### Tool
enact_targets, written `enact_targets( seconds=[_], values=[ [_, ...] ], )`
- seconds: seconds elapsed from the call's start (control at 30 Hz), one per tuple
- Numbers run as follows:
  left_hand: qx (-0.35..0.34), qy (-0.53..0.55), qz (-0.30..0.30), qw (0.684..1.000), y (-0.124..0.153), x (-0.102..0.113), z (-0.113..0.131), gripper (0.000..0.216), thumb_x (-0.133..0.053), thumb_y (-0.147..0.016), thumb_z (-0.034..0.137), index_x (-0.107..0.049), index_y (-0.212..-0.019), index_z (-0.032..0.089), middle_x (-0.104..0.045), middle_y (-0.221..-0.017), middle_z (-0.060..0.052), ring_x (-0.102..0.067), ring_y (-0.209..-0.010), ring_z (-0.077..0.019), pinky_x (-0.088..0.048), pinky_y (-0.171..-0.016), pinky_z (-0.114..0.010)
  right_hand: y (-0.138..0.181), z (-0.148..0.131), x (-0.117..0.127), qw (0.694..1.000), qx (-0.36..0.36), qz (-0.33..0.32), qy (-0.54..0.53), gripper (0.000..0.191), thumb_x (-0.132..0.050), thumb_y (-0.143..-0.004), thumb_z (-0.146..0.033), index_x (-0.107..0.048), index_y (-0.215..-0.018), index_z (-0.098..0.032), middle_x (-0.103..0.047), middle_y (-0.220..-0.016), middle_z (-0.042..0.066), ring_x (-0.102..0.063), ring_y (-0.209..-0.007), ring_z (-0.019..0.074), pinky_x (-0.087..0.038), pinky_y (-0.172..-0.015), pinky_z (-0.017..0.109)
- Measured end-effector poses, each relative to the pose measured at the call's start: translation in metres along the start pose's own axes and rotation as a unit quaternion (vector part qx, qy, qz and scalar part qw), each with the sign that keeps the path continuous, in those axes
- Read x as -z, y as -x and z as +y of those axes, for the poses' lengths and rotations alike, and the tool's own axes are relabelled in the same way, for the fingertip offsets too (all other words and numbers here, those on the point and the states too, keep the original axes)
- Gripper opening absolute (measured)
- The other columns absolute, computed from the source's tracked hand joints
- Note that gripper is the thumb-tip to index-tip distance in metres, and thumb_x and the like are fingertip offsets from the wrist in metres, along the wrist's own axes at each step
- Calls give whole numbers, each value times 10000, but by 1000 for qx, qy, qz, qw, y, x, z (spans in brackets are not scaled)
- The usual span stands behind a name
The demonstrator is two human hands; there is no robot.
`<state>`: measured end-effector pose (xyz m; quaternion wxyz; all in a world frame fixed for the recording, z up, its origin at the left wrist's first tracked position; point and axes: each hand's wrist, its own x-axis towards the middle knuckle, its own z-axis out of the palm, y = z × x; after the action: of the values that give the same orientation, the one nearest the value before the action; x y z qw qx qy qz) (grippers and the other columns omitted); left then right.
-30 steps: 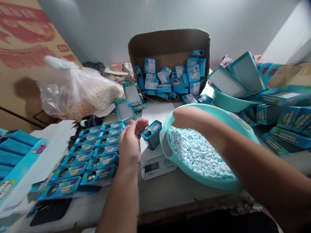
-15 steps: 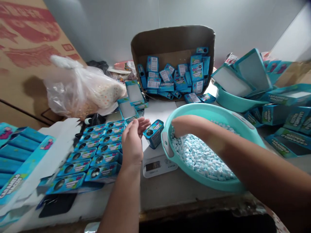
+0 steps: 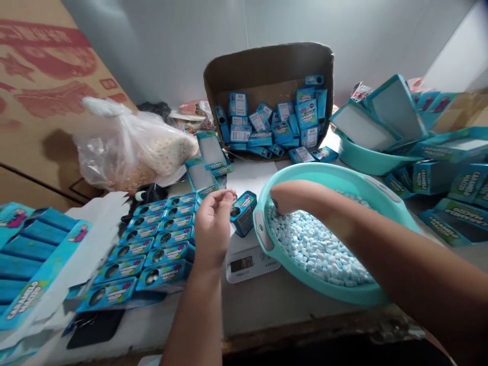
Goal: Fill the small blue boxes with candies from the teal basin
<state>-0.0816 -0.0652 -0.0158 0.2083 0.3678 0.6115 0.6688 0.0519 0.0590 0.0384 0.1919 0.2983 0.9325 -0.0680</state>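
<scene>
Left hand — raised, fingers bent towards the thumb, any hold unclear; beside it, small blue box, upright behind the display of a white scale. Right hand — lowered into pale candies in a turquoise basin, fingertips hidden, grip unclear. Greyish tabletop; grey wall behind.

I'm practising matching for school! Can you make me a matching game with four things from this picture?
Things:
1. Scale
2. Right hand
3. Candy tub
4. Bag

Places, colours and looks:
A. Teal, with grey handles
B. See-through, left of the open carton
C. White, with a display
D. Reaching down into the candies

Right pairs: 1-C, 2-D, 3-A, 4-B
</scene>
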Motion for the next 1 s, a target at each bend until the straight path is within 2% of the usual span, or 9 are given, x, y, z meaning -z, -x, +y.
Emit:
enact_targets(
  seconds=[0.17,0.23,0.3,0.37,0.47,0.6,0.7,0.8,1.0],
  values=[
    [-115,-230,-92,962,4,6,2,389,-641,-737,164,-703,-1112,248,-690,-1182,-72,-616,-1128,-272,-450,-1008,-388,1,-1,2,1000,3,-6,17,144,-683,-768,-83,-762,-874,-28,-695,-749,147,-639,-664,219,-413,-601,312],
    [-111,-277,-110,948,5,8,4,441,-651,-719,171,-696,-1151,247,-679,-1224,-88,-603,-1172,-299,-430,-1043,-409,1,-1,2,1000,2,-6,13,146,-690,-763,-75,-766,-877,-26,-700,-756,147,-648,-689,219,-434,-626,304],
    [-70,-341,-130,928,5,11,11,519,-684,-735,239,-650,-1253,227,-649,-1311,-122,-580,-1238,-325,-413,-1073,-429,0,1,3,1000,3,-17,11,179,-712,-740,-86,-767,-902,-32,-703,-762,135,-658,-724,224,-464,-662,294],
    [-25,-438,-147,886,2,17,24,642,-687,-765,306,-551,-1385,207,-598,-1398,-153,-557,-1289,-343,-413,-1078,-444,-2,4,5,999,3,-41,10,250,-742,-714,-123,-763,-947,-36,-706,-783,124,-671,-771,239,-494,-707,293],
    [-3,-587,-168,792,-11,34,54,733,-638,-783,325,-443,-1477,192,-563,-1442,-166,-554,-1300,-354,-434,-1057,-443,-3,8,8,998,-1,-67,9,333,-752,-725,-172,-749,-1023,-23,-715,-861,137,-683,-864,273,-524,-797,321],
    [-103,-640,-251,719,-54,60,84,543,-530,-737,250,-639,-1266,201,-663,-1317,-99,-606,-1215,-308,-450,-1038,-378,2,9,11,997,-2,-71,5,358,-716,-793,-184,-727,-1098,4,-717,-1002,195,-682,-962,327,-530,-891,404],
    [-124,-631,-266,718,-90,66,84,510,-542,-696,288,-671,-1184,212,-703,-1227,-75,-644,-1121,-296,-497,-944,-343,4,6,11,998,5,-68,-2,340,-693,-812,-151,-724,-1109,13,-713,-1052,221,-682,-989,351,-532,-909,430],
    [-108,-621,-277,725,-116,64,67,538,-558,-689,331,-655,-1202,200,-716,-1186,-72,-672,-1038,-278,-515,-871,-322,2,4,9,998,10,-61,-12,326,-724,-777,-115,-737,-1089,-24,-719,-1070,212,-680,-1003,352,-530,-925,430],
    [-84,-607,-336,715,-139,61,27,506,-596,-659,347,-667,-1139,205,-728,-1161,-61,-666,-1074,-268,-495,-904,-295,-4,13,2,998,7,-44,-37,320,-749,-762,-148,-739,-1053,-18,-719,-1044,208,-692,-963,356,-537,-908,449]
  ],
)
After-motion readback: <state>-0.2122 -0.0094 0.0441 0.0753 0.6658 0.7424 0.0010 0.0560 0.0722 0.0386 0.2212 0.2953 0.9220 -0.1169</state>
